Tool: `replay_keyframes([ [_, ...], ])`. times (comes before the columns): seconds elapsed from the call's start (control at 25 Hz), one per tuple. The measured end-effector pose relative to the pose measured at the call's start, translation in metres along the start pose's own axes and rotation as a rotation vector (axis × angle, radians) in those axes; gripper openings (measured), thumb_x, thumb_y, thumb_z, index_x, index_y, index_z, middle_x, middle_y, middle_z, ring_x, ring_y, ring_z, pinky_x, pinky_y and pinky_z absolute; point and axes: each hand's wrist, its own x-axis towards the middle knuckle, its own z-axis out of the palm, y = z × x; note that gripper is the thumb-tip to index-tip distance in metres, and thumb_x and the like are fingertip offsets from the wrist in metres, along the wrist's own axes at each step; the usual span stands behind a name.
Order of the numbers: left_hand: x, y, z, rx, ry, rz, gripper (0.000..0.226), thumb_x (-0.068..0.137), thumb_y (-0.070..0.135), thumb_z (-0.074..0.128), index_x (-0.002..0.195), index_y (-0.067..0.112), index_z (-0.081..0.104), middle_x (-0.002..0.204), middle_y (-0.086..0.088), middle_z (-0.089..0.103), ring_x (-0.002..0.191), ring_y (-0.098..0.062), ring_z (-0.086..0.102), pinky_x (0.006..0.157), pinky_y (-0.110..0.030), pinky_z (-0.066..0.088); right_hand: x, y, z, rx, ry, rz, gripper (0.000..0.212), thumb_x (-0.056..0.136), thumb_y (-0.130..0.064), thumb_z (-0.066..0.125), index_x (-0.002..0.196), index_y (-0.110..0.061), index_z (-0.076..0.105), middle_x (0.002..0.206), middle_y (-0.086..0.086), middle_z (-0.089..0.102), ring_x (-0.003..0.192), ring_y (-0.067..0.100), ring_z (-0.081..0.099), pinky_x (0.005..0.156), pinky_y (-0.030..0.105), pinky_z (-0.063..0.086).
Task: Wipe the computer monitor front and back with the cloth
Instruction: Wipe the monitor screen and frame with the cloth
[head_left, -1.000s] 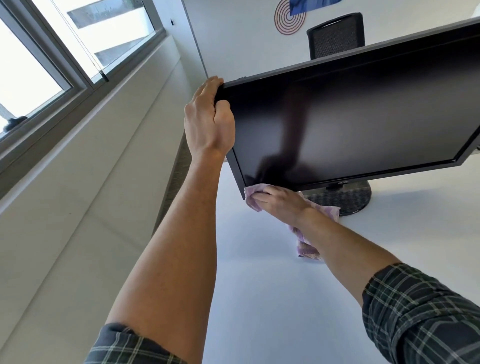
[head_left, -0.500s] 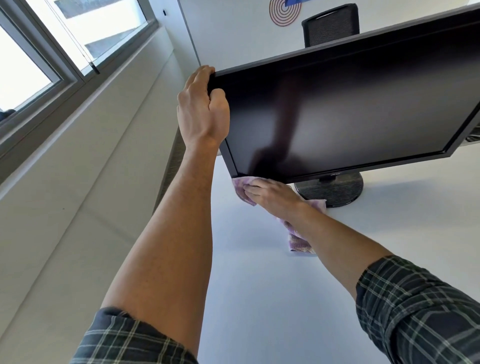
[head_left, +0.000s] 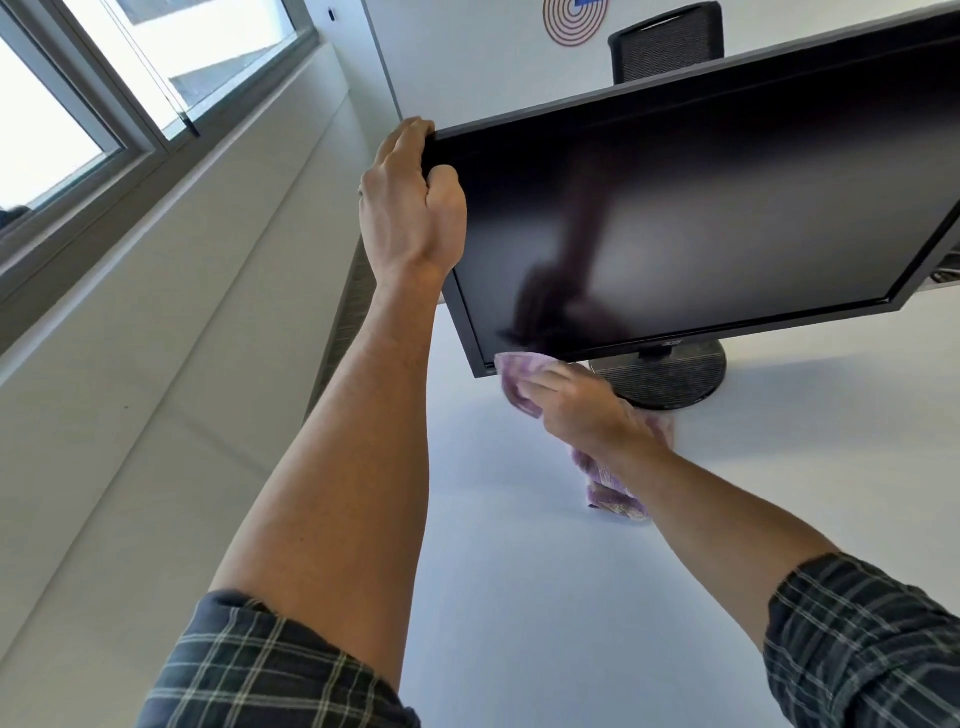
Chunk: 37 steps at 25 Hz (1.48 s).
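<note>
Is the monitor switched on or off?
Apparently off: the monitor screen is dark, showing only a dim reflection of the right hand with the cloth.

The monitor (head_left: 701, 208) stands on the surface (head_left: 519, 597). At its upper left corner rests the left hand (head_left: 408, 208); at its lower left corner, the right hand (head_left: 587, 410) with the cloth (head_left: 511, 376). A chair (head_left: 667, 44) stands behind the monitor.

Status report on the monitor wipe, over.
Left hand gripping monitor top corner. Right hand pressing cloth at lower bezel corner. Nothing in the way.
</note>
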Motion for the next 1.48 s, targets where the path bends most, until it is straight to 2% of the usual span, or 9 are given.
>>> replay_keyframes([
  [0.12,0.000,-0.001,0.000,0.008,-0.007,0.002,0.057,0.075,0.020,0.043,0.126,0.015,0.068,0.129,0.001,0.067,0.109,-0.018,0.062,0.082,-0.018,0.044,0.027,0.002,0.014,-0.102,-0.018,-0.156,0.041,0.096,-0.008,0.042,0.128,-0.012,0.068,0.132,-0.001,0.066,0.127,0.016,0.056,0.118,0.031,0.034],
  [0.32,-0.001,-0.003,-0.001,-0.004,-0.005,0.008,0.055,0.074,0.020,0.044,0.123,0.015,0.069,0.126,0.001,0.069,0.104,-0.016,0.061,0.081,-0.019,0.046,0.039,0.034,0.024,-0.449,-0.289,-0.500,0.049,0.109,-0.009,0.021,0.153,-0.013,0.041,0.152,-0.005,0.049,0.141,0.011,0.045,0.119,0.027,0.032],
  [0.52,0.000,-0.004,0.000,0.019,-0.011,0.012,0.056,0.074,0.020,0.043,0.123,0.015,0.069,0.126,0.000,0.069,0.104,-0.018,0.062,0.077,-0.016,0.043,0.044,0.020,0.017,-0.323,-0.258,-0.433,0.045,0.105,-0.028,0.031,0.140,-0.022,0.060,0.146,-0.006,0.056,0.138,0.013,0.047,0.117,0.033,0.035],
  [0.84,-0.002,0.000,0.006,0.051,-0.003,0.027,0.053,0.073,0.019,0.042,0.119,0.006,0.065,0.125,-0.008,0.066,0.101,-0.026,0.059,0.074,-0.029,0.044,0.015,0.058,-0.016,-0.252,-0.390,-0.333,0.047,0.098,-0.022,0.038,0.140,-0.023,0.060,0.142,-0.012,0.058,0.133,0.008,0.053,0.119,0.027,0.033],
  [1.04,-0.003,0.002,0.007,0.042,-0.019,-0.009,0.054,0.074,0.018,0.041,0.120,0.004,0.064,0.132,-0.011,0.063,0.110,-0.026,0.059,0.088,-0.034,0.052,-0.039,0.096,-0.049,-0.176,-0.223,0.039,0.047,0.082,-0.036,0.047,0.110,-0.013,0.077,0.116,-0.001,0.075,0.106,0.019,0.072,0.092,0.029,0.050],
  [1.16,-0.004,0.003,-0.001,-0.067,-0.060,-0.064,0.059,0.082,0.010,0.045,0.138,0.012,0.062,0.153,0.000,0.052,0.136,-0.008,0.047,0.099,0.001,0.035,-0.048,0.087,-0.063,-0.105,-0.049,0.349,0.027,0.070,-0.027,0.058,0.089,-0.020,0.077,0.096,-0.003,0.077,0.079,0.025,0.073,0.062,0.028,0.054],
  [1.28,-0.002,-0.005,-0.006,-0.333,-0.012,-0.177,0.064,0.076,0.008,0.047,0.138,0.015,0.064,0.151,0.003,0.053,0.134,0.002,0.047,0.108,-0.009,0.038,-0.024,0.056,-0.064,-0.042,0.164,0.231,0.032,0.079,-0.015,0.051,0.098,-0.014,0.077,0.107,-0.002,0.075,0.092,0.024,0.070,0.069,0.031,0.058],
  [1.36,-0.001,-0.013,-0.007,-0.484,0.051,-0.315,0.065,0.069,0.012,0.047,0.129,0.019,0.071,0.133,0.000,0.068,0.125,-0.011,0.060,0.111,-0.031,0.046,0.003,0.030,-0.067,0.006,0.298,0.061,0.043,0.090,0.002,0.040,0.108,-0.013,0.076,0.115,-0.003,0.073,0.106,0.019,0.068,0.084,0.029,0.057],
  [1.48,-0.001,-0.019,-0.011,-0.581,0.046,-0.409,0.063,0.064,0.012,0.047,0.120,0.018,0.076,0.109,-0.006,0.076,0.097,-0.028,0.066,0.091,-0.043,0.054,0.054,-0.004,-0.074,0.033,0.449,-0.214,0.038,0.103,0.002,0.039,0.119,-0.005,0.073,0.123,0.005,0.071,0.120,0.018,0.063,0.103,0.027,0.049],
])
